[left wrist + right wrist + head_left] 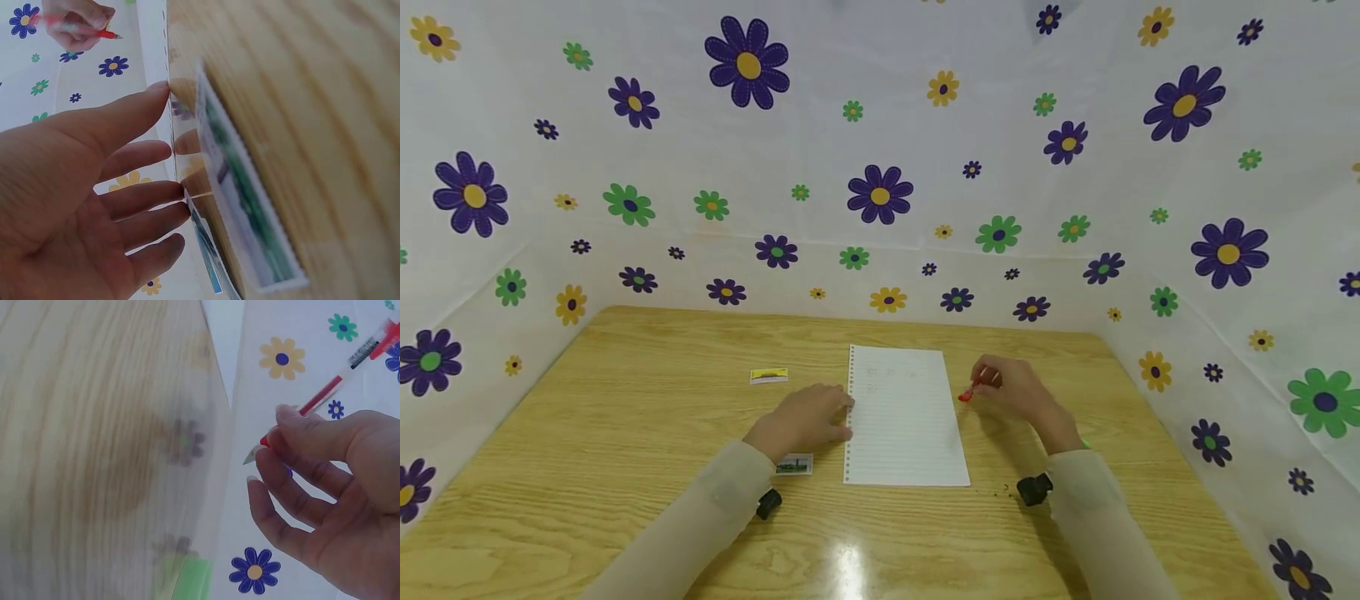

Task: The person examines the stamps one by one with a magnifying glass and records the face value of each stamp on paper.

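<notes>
A sheet of lined, punched paper (910,433) lies on the table with faint writing near its top. My left hand (801,419) is at its left edge, fingers loosely extended; the left wrist view shows the thumb (147,103) near the holes. Off the paper's right edge, my right hand (1013,385) pinches a red pen (322,395) between thumb and fingers, its bare metal tip pointing away from the thumb. A small green-and-white picture stamp (794,465) sits under my left wrist. Farther back lies a yellow picture stamp (769,376).
The wooden table (625,417) is enclosed by flower-patterned white sheeting (820,150). Near my right wrist a green object (194,578) is partly hidden in the head view. Dark specks (1006,490) dot the table right of the paper's lower corner.
</notes>
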Demonstrator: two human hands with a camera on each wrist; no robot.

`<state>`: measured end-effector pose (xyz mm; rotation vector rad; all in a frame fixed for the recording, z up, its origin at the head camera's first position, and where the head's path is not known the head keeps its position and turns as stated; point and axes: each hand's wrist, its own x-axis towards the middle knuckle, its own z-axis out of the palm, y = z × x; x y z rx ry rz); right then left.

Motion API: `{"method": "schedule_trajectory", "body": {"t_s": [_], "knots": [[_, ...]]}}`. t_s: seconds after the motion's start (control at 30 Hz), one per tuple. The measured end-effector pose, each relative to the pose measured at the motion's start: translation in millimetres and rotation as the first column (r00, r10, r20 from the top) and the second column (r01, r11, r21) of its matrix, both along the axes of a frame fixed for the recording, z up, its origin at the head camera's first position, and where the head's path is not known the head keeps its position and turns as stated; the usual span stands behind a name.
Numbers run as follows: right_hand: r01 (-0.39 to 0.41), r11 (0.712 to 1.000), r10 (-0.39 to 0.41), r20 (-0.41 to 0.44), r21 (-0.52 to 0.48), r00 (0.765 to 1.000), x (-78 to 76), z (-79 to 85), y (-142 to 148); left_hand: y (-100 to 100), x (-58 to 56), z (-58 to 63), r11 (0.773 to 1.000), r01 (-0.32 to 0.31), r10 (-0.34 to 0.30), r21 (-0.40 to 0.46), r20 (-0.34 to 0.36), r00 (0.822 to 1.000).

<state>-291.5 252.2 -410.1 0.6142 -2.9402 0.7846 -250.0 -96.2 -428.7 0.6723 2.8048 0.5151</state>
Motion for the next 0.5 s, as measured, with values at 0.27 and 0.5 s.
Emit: {"method": "schedule_trajectory", "body": {"t_s": [0.27, 0.5], "knots": [[0.022, 0.991, -0.029, -0.052, -0.136, 0.998, -8.9, -7.0, -23, 1, -0.7, -1.4, 0.999, -0.037, 0.036, 0.022, 0.022, 0.999], [0.043, 0.966, -0.039, 0.019, -0.256, 0.999, -12.2, -9.8, -45, 1, -2.0, -0.8, 0.998, -0.043, 0.041, 0.041, 0.039, 0.998]]}}
